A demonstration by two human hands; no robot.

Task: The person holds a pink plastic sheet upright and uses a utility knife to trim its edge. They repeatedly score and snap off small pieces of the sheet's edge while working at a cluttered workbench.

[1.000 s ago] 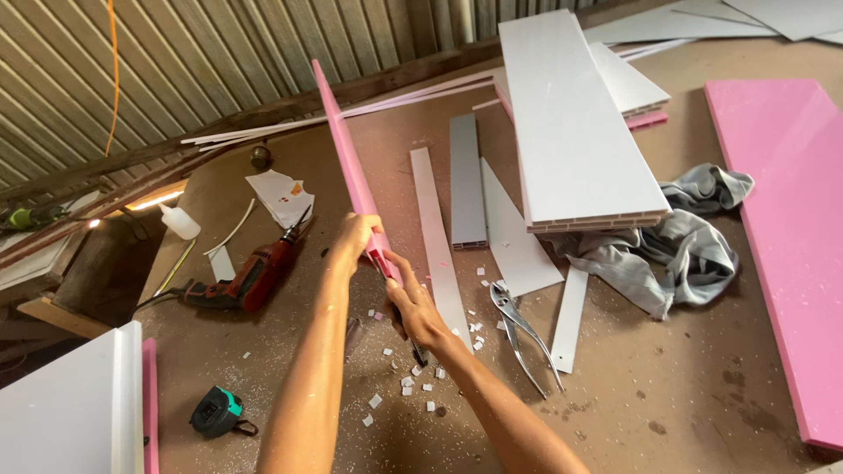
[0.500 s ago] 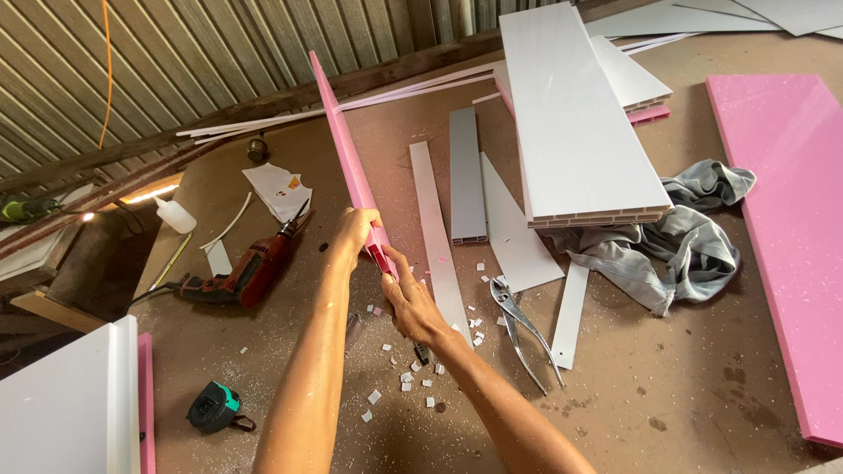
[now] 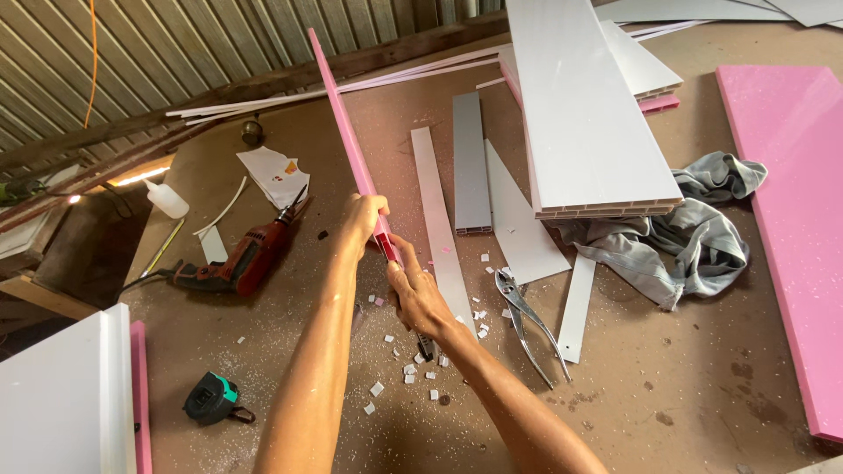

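Both hands, left point(image 3: 364, 219) & right point(image 3: 417, 294), grip pink strip point(image 3: 338, 114).

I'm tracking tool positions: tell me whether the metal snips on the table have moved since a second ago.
No. The metal snips lie in the same spot beside the narrow white strip, with the same gap to the grey cloth.

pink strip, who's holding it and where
Both hands grip the long pink strip at its near end: left hand higher, right hand just below.
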